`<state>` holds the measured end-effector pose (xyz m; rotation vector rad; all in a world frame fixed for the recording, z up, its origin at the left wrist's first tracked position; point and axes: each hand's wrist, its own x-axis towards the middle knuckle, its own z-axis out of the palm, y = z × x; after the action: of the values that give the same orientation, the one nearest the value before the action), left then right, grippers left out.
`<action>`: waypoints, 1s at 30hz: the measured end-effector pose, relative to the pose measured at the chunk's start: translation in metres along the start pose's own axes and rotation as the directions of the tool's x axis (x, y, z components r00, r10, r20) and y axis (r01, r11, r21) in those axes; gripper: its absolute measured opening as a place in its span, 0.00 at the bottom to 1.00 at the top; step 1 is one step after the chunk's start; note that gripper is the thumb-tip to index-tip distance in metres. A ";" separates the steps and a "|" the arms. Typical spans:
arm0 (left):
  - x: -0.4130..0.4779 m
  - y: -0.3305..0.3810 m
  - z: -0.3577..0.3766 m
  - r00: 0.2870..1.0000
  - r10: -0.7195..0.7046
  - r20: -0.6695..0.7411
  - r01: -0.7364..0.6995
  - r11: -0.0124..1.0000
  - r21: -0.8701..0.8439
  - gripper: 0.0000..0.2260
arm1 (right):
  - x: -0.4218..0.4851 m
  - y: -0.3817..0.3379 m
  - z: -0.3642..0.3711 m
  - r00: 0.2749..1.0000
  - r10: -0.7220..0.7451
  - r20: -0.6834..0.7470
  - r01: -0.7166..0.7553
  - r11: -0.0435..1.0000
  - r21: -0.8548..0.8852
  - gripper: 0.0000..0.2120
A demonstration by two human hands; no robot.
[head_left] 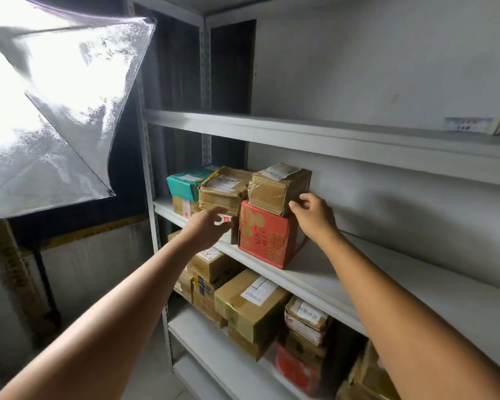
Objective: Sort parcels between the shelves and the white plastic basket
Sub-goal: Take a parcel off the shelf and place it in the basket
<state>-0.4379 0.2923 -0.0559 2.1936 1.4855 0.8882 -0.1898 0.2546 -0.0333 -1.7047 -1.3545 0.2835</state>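
Observation:
On the middle shelf a taped brown parcel sits on top of a red box. My right hand touches the brown parcel's lower right corner, fingers curled against its side. My left hand hovers in front of the shelf edge, fingers loosely spread and holding nothing, just below another worn brown parcel. A green box stands at the far left of that shelf. The white plastic basket is out of view.
The lower shelf holds several cardboard parcels and a red one. The upper shelf carries a small label at right. A large lit softbox hangs at the left, close to the rack's upright.

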 end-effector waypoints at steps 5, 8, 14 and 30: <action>0.073 0.006 0.006 0.997 0.066 0.032 -0.056 0.965 -0.256 0.27 | 0.044 -0.015 0.011 0.990 0.097 -0.100 -0.085 0.989 0.121 0.29; 0.103 0.006 0.010 0.989 0.147 0.023 -0.133 0.943 -0.306 0.32 | 0.061 -0.024 0.021 0.978 0.188 -0.087 -0.164 0.960 0.228 0.27; 0.134 0.008 0.016 0.939 0.323 0.114 -0.260 0.889 -0.377 0.19 | 0.070 -0.031 0.033 0.950 0.306 -0.068 -0.263 0.897 0.356 0.18; 0.075 0.026 0.004 0.968 0.240 0.067 -0.134 0.729 -0.671 0.34 | 0.015 -0.038 0.026 0.981 0.177 0.081 -0.190 0.783 0.592 0.14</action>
<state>-0.3981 0.3514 -0.0208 1.8169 0.7041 1.0798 -0.2263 0.2798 -0.0135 -1.2858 -0.9615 0.7619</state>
